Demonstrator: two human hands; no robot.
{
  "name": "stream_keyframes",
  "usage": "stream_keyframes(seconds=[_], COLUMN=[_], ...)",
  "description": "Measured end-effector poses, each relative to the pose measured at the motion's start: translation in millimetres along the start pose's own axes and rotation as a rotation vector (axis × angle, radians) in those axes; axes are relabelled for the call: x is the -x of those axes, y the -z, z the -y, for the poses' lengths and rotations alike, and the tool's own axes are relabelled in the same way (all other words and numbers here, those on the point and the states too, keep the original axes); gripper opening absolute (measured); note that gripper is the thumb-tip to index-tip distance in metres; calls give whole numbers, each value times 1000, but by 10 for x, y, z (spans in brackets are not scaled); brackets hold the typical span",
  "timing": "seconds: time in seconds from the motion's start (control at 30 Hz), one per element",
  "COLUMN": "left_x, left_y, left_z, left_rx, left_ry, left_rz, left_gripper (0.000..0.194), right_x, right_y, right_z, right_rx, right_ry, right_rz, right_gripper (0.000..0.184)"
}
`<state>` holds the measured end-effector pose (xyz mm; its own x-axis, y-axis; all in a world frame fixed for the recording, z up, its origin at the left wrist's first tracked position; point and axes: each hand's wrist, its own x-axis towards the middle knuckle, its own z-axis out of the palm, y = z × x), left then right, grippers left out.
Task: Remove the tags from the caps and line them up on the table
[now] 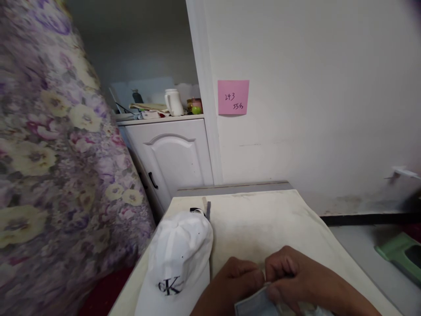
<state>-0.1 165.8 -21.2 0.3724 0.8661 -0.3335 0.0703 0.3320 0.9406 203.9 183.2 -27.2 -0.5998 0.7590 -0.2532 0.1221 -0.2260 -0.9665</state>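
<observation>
My left hand [234, 283] and my right hand [294, 277] meet low in the view, above the near part of the cloth-covered table [253, 224]. Both are closed, with thumbs and fingers pinching the upper edge of a pale blue-grey piece of cloth [255, 304]. Most of this cloth is hidden by the hands or cut off by the bottom of the frame, so its kind does not show. Just left of my left hand lies a white baseball cap [180, 250] with black letters on its front. Its brim points toward me.
Behind the cap lie small dark and grey straps [208, 210]. A floral curtain [66, 153] hangs along the left. A white cabinet [177, 162] holds a white jug [174, 102]. A pink note [233, 97] sticks to the wall. A green plastic object [399, 256] stands at right.
</observation>
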Motion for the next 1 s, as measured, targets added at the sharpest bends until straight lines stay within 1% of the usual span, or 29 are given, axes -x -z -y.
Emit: stream_keyframes(seconds=[0.1,0.2,0.27,0.37,0.47,0.57,0.67,0.73,0.8,0.87,0.93,1.0], left_x=[11,21,20,8,-3,-4,5,18,35,57,87,132], left_y=[7,21,26,22,19,26,24,8,-13,-28,-26,-7], left_z=[-19,0,34,77,82,71,53,31,-2,-35,-59,-72], left_rx=[-79,-120,-96,-70,-101,-158,-205,-229,-238,-211,-182,-198], left_ry=[-14,5,19,6,-17,-29,-40,-23,-4,8,-27,-96], left_rz=[10,-37,-64,-68,-81,-93,-71,-86,-111,-114,-85,-28], left_gripper=[32,30,34,42,45,42,41,38,36,37,41,50], right_x=[9,30,49,75,96,111,116,112,105,102,112,147], right_y=[-10,-22,-31,-44,-58,-86,-127,-143,-138,-113,-84,-66], right_z=[12,46,77,110,126,153,189,196,183,161,146,144], right_rx=[21,37,69,105,148,236,361,417,381,246,97,19], right_ry=[2,6,25,64,69,98,120,136,152,148,134,135], right_rz=[-11,-6,-6,8,2,-35,-113,-156,-143,-75,-8,14], right_gripper=[17,14,13,11,9,11,13,15,17,16,13,12])
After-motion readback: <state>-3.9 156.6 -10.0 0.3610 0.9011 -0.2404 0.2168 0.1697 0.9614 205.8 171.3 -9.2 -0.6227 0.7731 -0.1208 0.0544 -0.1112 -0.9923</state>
